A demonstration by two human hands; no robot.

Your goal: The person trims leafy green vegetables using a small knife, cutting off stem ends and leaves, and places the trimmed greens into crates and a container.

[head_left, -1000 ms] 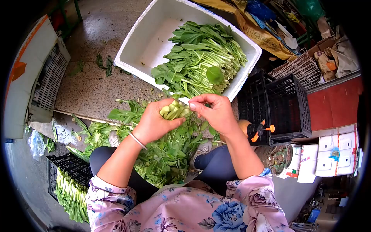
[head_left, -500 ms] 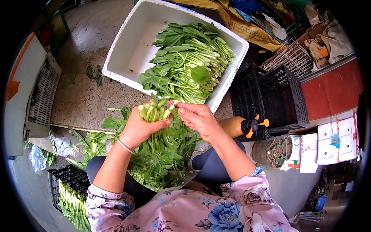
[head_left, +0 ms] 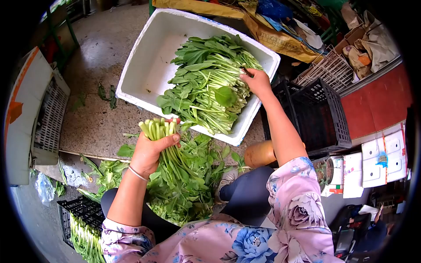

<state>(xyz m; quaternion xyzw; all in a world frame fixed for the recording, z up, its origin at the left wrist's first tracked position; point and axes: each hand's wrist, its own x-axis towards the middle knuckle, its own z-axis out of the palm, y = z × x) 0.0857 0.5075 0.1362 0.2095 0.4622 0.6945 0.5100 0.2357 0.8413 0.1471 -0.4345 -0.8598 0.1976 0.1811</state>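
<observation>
My left hand (head_left: 149, 151) is closed around a bunch of leafy greens (head_left: 172, 160). The cut pale stalk ends point up past my thumb, and the leaves hang below. My right hand (head_left: 257, 82) reaches over the right side of a white foam box (head_left: 147, 57), fingers pinched together at the stalk ends of the greens piled inside (head_left: 215, 79). A small dark piece shows at its fingertips; its kind cannot be made out. Loose leafy greens (head_left: 188, 193) lie heaped between my knees, beneath the held bunch.
Black plastic crates (head_left: 322, 116) stand right of the foam box. An orange-brown container (head_left: 259, 153) is by my right knee. At lower left, a black crate (head_left: 81, 206) has more greens beside it. White boxes (head_left: 375, 162) sit at the far right.
My right hand has moved from beside the held bunch up and right, over the foam box. My left hand, still gripping the bunch, has shifted slightly left and down.
</observation>
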